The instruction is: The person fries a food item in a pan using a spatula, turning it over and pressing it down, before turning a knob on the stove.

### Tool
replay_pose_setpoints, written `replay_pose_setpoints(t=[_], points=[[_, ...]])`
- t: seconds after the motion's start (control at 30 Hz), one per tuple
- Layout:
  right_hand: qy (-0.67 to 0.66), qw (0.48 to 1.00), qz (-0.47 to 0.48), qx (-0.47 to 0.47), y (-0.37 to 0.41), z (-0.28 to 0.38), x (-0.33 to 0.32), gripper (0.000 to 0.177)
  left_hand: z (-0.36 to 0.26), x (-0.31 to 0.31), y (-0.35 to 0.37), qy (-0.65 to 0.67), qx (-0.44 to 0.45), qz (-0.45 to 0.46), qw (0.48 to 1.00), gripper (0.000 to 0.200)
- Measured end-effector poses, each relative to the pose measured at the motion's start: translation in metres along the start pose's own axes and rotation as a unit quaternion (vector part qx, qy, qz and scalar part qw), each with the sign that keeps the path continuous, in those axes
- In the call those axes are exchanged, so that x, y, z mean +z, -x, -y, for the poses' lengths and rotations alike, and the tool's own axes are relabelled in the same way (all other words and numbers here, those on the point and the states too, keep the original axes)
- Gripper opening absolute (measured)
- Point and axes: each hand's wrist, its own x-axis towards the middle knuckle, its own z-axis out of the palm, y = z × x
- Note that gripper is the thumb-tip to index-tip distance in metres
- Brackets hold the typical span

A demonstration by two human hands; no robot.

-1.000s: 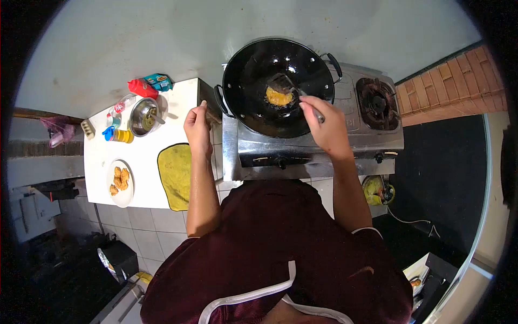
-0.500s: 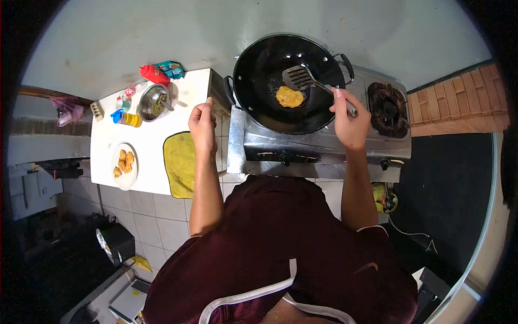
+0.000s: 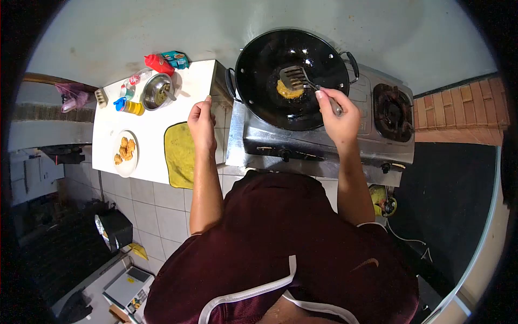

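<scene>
My right hand (image 3: 342, 117) is closed around the handle of a slotted spatula (image 3: 293, 78). Its dark blade lies over part of a yellow-brown piece of frying food (image 3: 290, 94), which sits in a big black two-handled wok (image 3: 261, 102). What kind of food it is, I cannot make out. The wok stands on the left burner of a steel gas stove (image 3: 256, 132). My left hand (image 3: 202, 129) hovers beside the wok's left handle, apart from it, fingers curled in and nothing visible in them.
On the white table (image 3: 154, 127) at left are a plate (image 3: 125, 170) of fried pieces, a metal bowl (image 3: 147, 99) with a spoon, a yellow bottle (image 3: 133, 108), a red packet (image 3: 158, 65) and a yellow-green cloth (image 3: 179, 154). A second burner (image 3: 394, 113) is at right.
My right hand has moved left with the spatula, whose blade now covers the upper part of the food. My left hand stays closed in about the same place. The view has shifted slightly.
</scene>
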Motion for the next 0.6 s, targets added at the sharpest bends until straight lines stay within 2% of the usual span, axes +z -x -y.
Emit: replay_pose_setpoints(t=[0.07,0.23,0.3,0.33,0.53,0.6], points=[[-0.019,0.998,0.022,-0.06,0.0,0.0,0.002,0.02,0.002,0.001,-0.001,-0.001,-0.001,0.001,1.0,0.027],[0.039,0.998,0.036,-0.033,0.0,0.009,0.003,0.021,-0.003,0.007,0.001,-0.011,-0.006,0.012,1.0,0.027],[0.135,0.989,0.057,0.001,0.0,0.017,-0.001,0.017,-0.004,0.006,0.0,-0.013,-0.006,0.014,1.0,0.027],[0.135,0.989,0.056,0.001,0.0,0.015,-0.002,0.017,-0.004,0.007,-0.001,-0.013,-0.013,0.017,1.0,0.025],[0.143,0.988,0.041,-0.048,-0.001,0.009,-0.005,0.014,-0.004,0.011,-0.008,-0.011,-0.024,0.039,0.999,0.024],[0.147,0.987,0.009,-0.061,-0.001,0.01,-0.002,0.015,-0.006,0.013,-0.009,-0.012,-0.03,0.047,0.998,0.024]])
